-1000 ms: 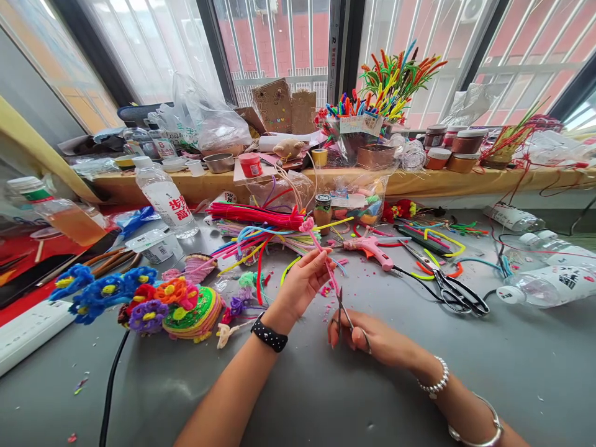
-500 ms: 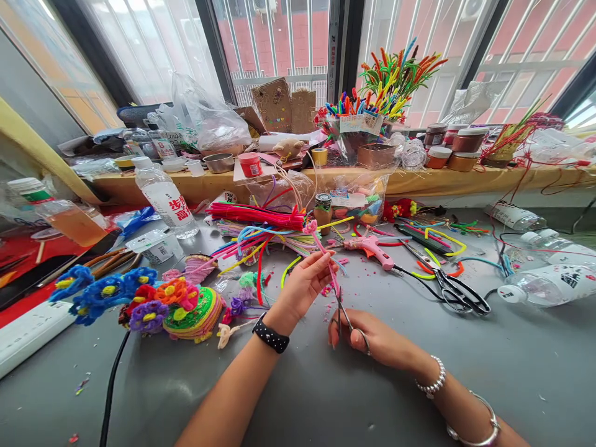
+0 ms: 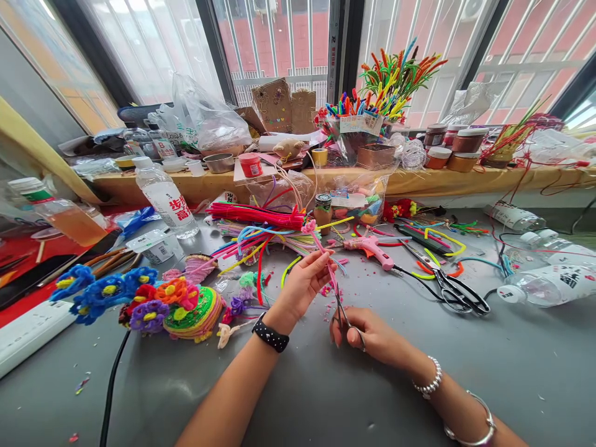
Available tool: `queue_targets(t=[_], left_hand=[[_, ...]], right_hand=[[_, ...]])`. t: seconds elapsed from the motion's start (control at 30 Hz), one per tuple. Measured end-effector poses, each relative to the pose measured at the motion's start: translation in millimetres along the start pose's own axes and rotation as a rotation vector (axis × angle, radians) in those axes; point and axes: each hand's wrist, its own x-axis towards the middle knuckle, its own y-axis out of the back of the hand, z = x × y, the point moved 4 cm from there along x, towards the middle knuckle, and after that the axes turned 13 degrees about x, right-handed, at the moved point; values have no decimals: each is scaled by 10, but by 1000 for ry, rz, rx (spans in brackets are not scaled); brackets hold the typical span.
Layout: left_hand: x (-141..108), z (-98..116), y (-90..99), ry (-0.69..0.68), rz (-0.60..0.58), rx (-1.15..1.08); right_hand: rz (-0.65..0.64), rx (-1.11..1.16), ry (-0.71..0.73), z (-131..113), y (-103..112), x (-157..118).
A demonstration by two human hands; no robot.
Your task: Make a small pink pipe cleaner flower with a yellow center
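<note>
Running between left fingers [image 3: 319, 263], seemingly: pink stem [image 3: 318, 240]

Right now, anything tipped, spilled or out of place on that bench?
Yes: the nearest plastic bottle at right lies on its side, where bottles normally stand, though capped. Loose pink scraps also litter the grey tabletop near the small scissors. No puddle visible.

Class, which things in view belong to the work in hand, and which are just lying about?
In use:
pink fuzzy stem, held by the left hand
small scissors, in the right hand

Apparently just lying about:
pink glue gun
larger scissors
blue flowers
plastic bottles
</note>
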Motion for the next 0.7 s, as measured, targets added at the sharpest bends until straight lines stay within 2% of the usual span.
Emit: queue_targets(t=[0.23,0.7], left_hand=[[4,25,28,-54,54,-21],[4,21,15,-70,48,-22]], right_hand=[[67,145,-17,76,22,16],[25,209,-46,24,-6,8]])
